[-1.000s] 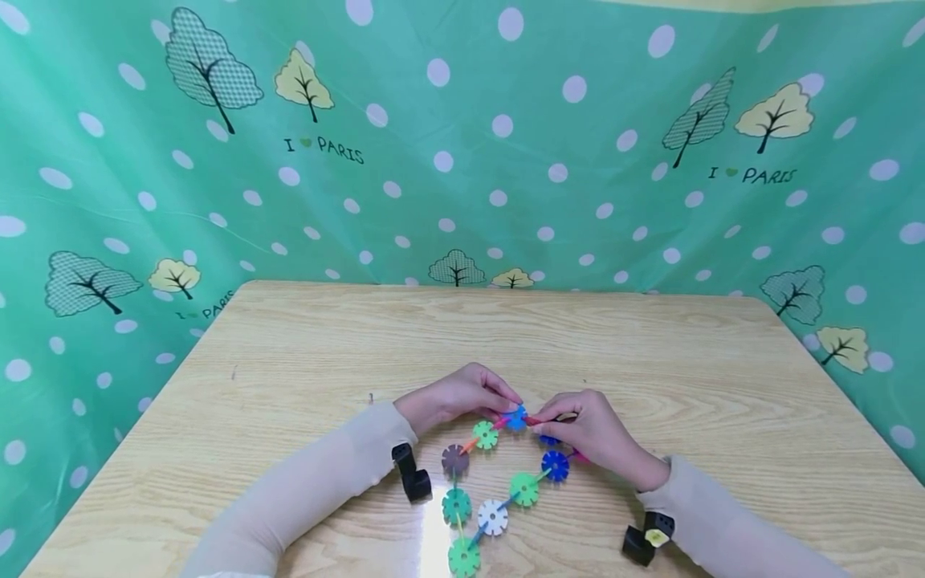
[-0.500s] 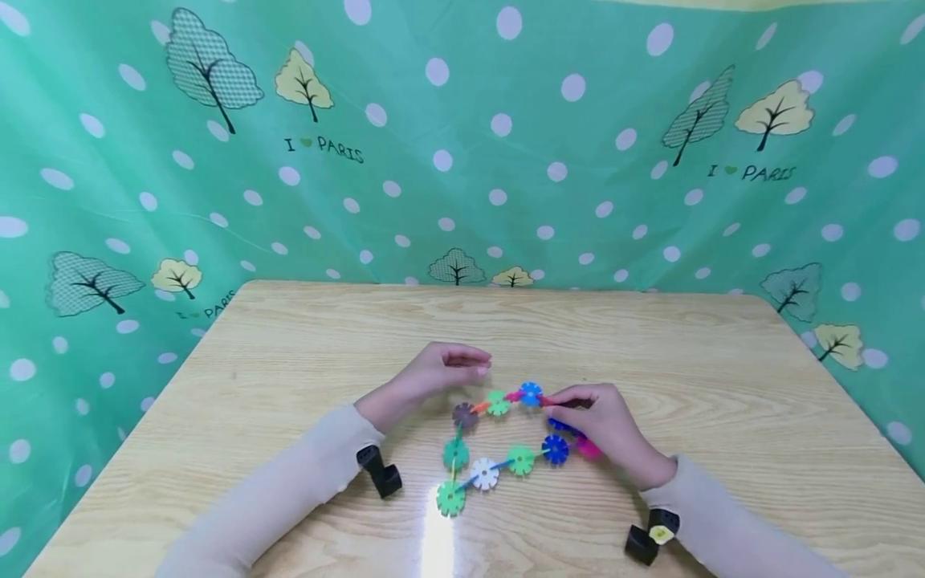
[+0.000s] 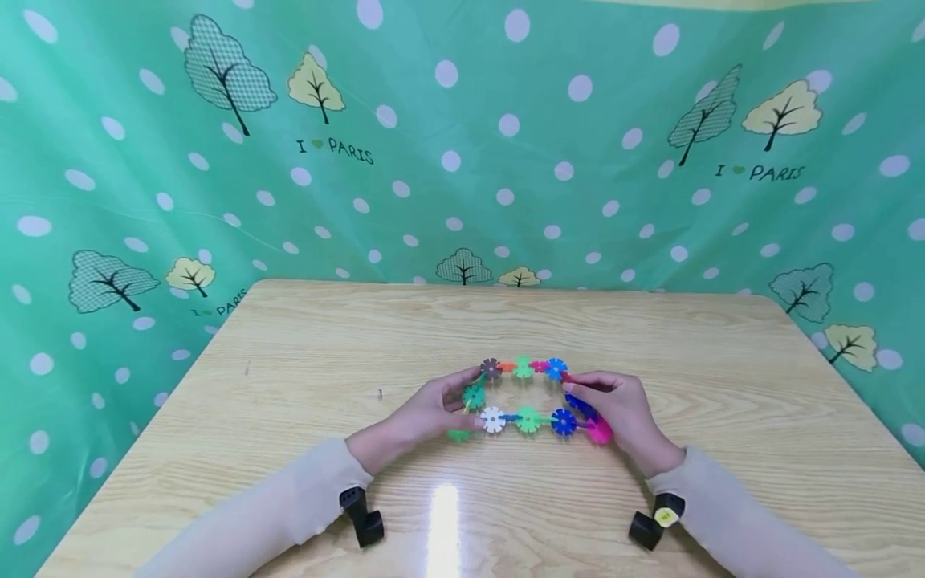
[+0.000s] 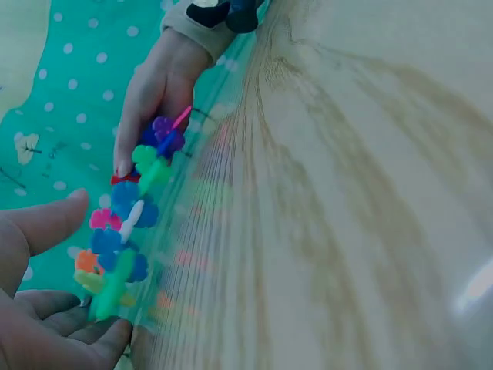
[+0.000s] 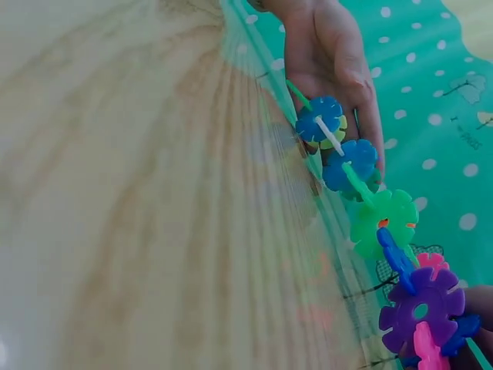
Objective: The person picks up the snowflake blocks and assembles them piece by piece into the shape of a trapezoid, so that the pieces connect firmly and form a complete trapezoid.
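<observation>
A closed loop of interlocking snowflake discs (image 3: pixel 527 419) in many colours lies between the two hands, stretched sideways. My right hand (image 3: pixel 625 413) pinches a red disc (image 3: pixel 567 378) at the loop's upper right corner, next to a light blue disc (image 3: pixel 556 368). At the other end, my left hand (image 3: pixel 412 424) spreads thumb and fingers around the teal disc (image 3: pixel 473 396); the green disc (image 3: pixel 458 435) there is partly hidden. In the left wrist view the left thumb (image 4: pixel 50 223) stands apart from the discs (image 4: pixel 127 204). The right wrist view shows the left palm (image 5: pixel 323 58) behind the loop.
The wooden table (image 3: pixel 361 329) reaches back to a green dotted cloth (image 3: pixel 405 217). Each sleeved wrist wears a black camera, the left one (image 3: pixel 361 518) and the right one (image 3: pixel 654 522) both close over the tabletop. A bright reflection falls near the front.
My left hand lets go beside the light blue disc and moves down-left to the loop's left end. The loop swings from slanted to level, its left part moving away. My right hand keeps its pinch.
</observation>
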`<state>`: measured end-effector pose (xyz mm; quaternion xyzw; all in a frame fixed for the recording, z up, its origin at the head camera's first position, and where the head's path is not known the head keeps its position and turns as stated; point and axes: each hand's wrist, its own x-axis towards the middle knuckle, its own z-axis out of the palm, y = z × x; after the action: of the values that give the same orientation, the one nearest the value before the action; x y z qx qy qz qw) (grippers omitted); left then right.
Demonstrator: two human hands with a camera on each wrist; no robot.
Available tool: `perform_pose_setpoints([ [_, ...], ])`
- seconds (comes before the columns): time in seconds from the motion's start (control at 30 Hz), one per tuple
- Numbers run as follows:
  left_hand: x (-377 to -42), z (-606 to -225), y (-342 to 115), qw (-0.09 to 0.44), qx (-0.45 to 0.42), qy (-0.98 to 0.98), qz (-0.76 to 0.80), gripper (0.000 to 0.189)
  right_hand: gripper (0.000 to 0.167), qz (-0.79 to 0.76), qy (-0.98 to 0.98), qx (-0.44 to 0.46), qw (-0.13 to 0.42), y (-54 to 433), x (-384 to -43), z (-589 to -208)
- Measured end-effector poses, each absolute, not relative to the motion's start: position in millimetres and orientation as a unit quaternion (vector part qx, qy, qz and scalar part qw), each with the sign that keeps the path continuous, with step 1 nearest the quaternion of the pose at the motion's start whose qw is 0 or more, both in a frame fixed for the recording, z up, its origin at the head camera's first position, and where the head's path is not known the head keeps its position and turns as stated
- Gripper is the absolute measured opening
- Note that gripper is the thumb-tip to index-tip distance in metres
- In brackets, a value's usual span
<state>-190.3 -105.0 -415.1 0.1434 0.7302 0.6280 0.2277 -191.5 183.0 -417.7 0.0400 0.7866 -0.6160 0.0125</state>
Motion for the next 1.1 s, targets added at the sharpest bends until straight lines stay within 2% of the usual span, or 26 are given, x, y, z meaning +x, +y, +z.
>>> perform_pose_setpoints([
  [0.2,-193,-416,-100,0.178,0.131,0.74,0.636,0.083,0.026,-0.659,0.75,0.056,0.017,178,-199,-417],
  [0.33,-196,-412,-100,0.138,0.113,0.738,0.651,0.077,0.025,-0.688,0.725,0.027,0.03,175,-202,-415],
  [0.7,-217,-411,-109,0.083,0.069,0.73,0.675,0.066,0.074,-0.651,0.741,-0.133,0.102,182,-216,-416],
  [0.87,-237,-420,-108,0.1,0.055,0.715,0.69,0.062,0.09,-0.649,0.729,-0.172,0.132,186,-234,-422],
  [1.1,-250,-432,-103,0.145,0.034,0.677,0.721,0.069,0.095,-0.652,0.721,-0.165,0.166,194,-246,-433],
])
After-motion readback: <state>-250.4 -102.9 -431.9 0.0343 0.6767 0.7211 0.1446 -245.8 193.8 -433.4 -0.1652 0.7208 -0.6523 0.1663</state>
